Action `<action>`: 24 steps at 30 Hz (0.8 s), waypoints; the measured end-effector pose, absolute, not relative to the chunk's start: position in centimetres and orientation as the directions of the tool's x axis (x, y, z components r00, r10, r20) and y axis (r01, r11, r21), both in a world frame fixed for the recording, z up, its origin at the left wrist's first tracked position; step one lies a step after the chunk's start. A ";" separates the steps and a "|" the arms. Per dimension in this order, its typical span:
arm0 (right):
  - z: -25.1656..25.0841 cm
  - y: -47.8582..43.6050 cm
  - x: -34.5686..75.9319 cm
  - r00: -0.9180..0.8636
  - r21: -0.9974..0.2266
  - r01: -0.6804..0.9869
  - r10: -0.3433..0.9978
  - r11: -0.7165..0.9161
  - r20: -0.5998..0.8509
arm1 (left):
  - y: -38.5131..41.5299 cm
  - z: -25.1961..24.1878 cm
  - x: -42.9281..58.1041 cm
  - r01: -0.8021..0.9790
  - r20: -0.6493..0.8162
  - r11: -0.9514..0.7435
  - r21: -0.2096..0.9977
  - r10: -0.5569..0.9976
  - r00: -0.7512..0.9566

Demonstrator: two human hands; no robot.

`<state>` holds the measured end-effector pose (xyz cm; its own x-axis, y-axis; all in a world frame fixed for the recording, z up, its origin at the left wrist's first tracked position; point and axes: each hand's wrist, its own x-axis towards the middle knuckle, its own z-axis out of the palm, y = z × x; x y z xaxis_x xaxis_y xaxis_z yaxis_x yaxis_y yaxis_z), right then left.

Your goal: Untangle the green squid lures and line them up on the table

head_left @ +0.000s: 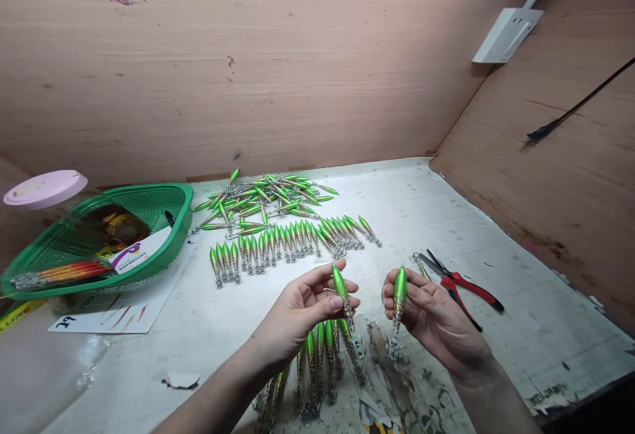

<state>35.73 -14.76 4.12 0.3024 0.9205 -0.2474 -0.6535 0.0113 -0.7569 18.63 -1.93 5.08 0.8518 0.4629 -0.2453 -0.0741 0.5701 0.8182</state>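
The left hand (302, 311) is closed around a green lure (341, 292), pinching it between thumb and fingers with the green head up and the patterned tail and hooks pointing down. The right hand (426, 318) grips a second green lure (398, 302) the same way, fingers curled behind it and its hooks hanging just above the white tabletop (496, 235). The 2 lures are held upright, near each other but apart.

Directly under the left hand, a cluster of finished lures (322, 354) lies side by side on the table. Farther back, a neat row of lures (288, 239) stretches across the surface, and behind it sits a loose pile of lures (268, 196) near the wooden back wall (297, 57).

Red-handled pliers (461, 285) lie just beside the right hand, on its outer side.

At the left edge of the table, a green plastic basket (163, 199) rests tilted on a white sheet of paper (124, 308). Inside it are a white and purple package (136, 252), a bundle of red and orange lures (64, 274) and some dark yellowish items too unclear to name. Behind the basket stands a clear container with a pink lid (44, 188); its contents cannot be told.

A white socket box (506, 34) is mounted on the right wall.
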 end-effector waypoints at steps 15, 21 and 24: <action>1.5 -1.8 49.7 0.718 -0.715 0.326 0.654 -0.618 -0.238 | 2.1 8.0 13.3 -0.036 -0.300 0.436 0.899 0.673 0.677; 0.1 0.4 48.2 0.694 -0.540 0.508 0.690 -0.671 -0.205 | 1.3 8.3 13.4 -0.058 -0.249 0.405 0.913 0.663 0.706; 0.0 0.6 46.9 0.677 -0.499 0.548 0.706 -0.672 -0.207 | 1.2 8.4 13.1 -0.061 -0.240 0.404 0.913 0.650 0.721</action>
